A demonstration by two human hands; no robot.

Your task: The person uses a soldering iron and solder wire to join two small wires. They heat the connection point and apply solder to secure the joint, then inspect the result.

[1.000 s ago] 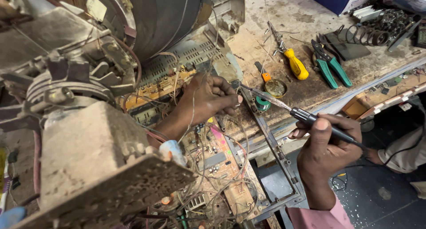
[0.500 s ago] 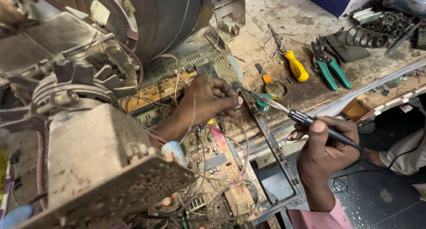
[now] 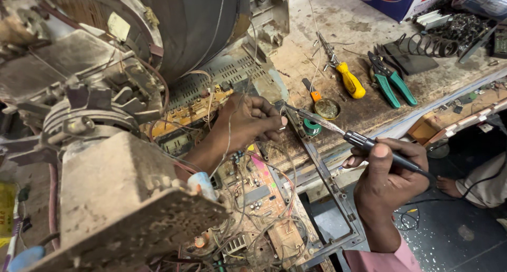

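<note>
My right hand (image 3: 392, 173) grips a black soldering iron (image 3: 364, 143) whose metal tip points left toward my left hand. My left hand (image 3: 252, 120) reaches in under the old television tube (image 3: 195, 24), fingers pinched on something small at the edge of the chassis, right by the iron's tip; what it pinches is too small to tell. Below both hands lies a dusty circuit board (image 3: 259, 198) tangled with thin wires. A green solder spool (image 3: 312, 127) sits just beneath the iron's tip.
On the worn workbench (image 3: 369, 108) lie a yellow-handled screwdriver (image 3: 348, 78), green-handled pliers (image 3: 391, 82), a round tin (image 3: 327, 108) and a coiled spring (image 3: 430, 45). A dusty metal block (image 3: 121, 198) fills the lower left. Another person's foot (image 3: 454, 185) shows at right.
Both hands stay almost still. The iron's tip has edged slightly closer to my left fingers.
</note>
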